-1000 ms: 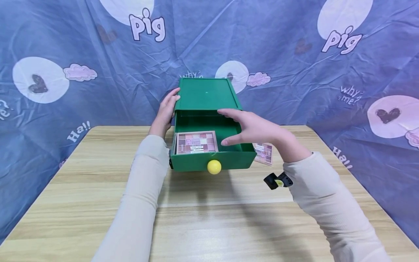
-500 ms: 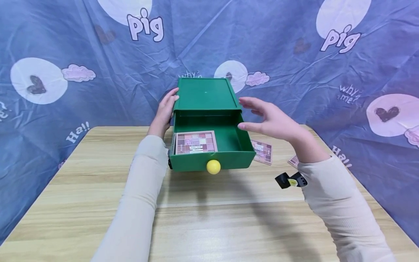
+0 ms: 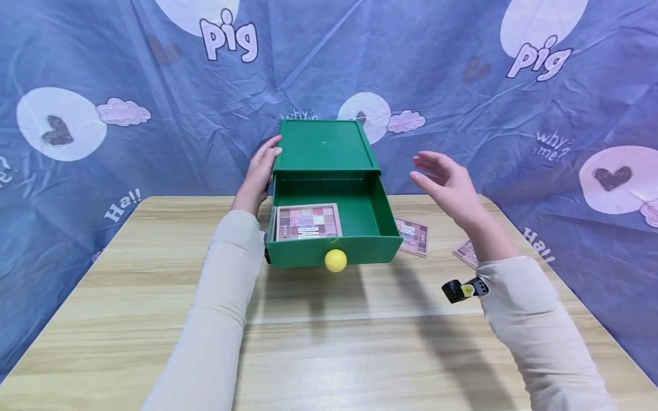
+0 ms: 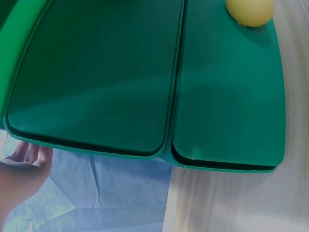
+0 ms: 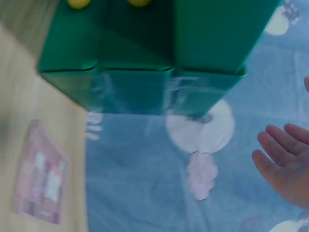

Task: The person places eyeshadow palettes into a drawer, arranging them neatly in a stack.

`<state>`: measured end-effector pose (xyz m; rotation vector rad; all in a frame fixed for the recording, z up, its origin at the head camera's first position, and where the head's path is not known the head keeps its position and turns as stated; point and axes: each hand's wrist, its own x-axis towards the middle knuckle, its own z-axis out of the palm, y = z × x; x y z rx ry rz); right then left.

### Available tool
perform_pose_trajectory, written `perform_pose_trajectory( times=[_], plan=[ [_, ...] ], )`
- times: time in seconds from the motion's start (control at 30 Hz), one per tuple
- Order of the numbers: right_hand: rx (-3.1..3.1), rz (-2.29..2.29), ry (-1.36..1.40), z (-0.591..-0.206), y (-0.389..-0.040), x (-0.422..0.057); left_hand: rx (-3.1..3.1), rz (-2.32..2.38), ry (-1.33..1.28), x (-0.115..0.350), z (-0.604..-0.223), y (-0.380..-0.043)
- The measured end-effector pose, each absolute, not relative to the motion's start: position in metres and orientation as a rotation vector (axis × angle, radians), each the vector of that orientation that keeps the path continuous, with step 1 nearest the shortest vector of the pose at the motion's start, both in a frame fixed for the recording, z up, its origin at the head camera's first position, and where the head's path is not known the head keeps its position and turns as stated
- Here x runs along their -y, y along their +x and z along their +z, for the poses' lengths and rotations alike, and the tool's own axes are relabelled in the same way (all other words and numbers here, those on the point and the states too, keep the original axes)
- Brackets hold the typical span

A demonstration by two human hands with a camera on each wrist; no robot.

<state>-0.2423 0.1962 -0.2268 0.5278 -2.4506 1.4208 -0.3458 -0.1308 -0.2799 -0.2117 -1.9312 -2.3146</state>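
Note:
A green drawer cabinet (image 3: pixel 325 142) stands on the table with its top drawer (image 3: pixel 303 254) pulled out toward me. Inside, at the drawer's front left, lies an eyeshadow palette (image 3: pixel 307 221). A round yellow knob (image 3: pixel 336 260) sits on the drawer front. My left hand (image 3: pixel 259 174) rests against the cabinet's left side, fingers fairly straight along it; the left wrist view shows these fingers (image 4: pixel 33 155) at the edge. To the right of the cabinet my right hand (image 3: pixel 451 185) hangs in the air, holding nothing, its fingers loosely bent and apart from the drawer.
Two more palettes lie on the table right of the cabinet: one palette (image 3: pixel 413 236) beside the drawer, another palette (image 3: pixel 466 253) partly hidden by my right forearm. Lower drawers with a yellow knob (image 4: pixel 250 9) show below. A blue printed cloth (image 3: pixel 195 142) hangs behind the table (image 3: pixel 154 319).
My right hand has moved from over the open drawer out to the right, uncovering the drawer's interior and the second palette on the table. The left hand stays at the cabinet's side.

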Motion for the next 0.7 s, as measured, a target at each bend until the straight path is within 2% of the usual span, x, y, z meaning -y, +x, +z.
perform_pose_trajectory(
  times=[0.7],
  plan=[
    [2.558,1.355,0.266,-0.324,-0.287,-0.232,1.916,-2.303,-0.216,0.129,-0.281,-0.347]
  ],
)
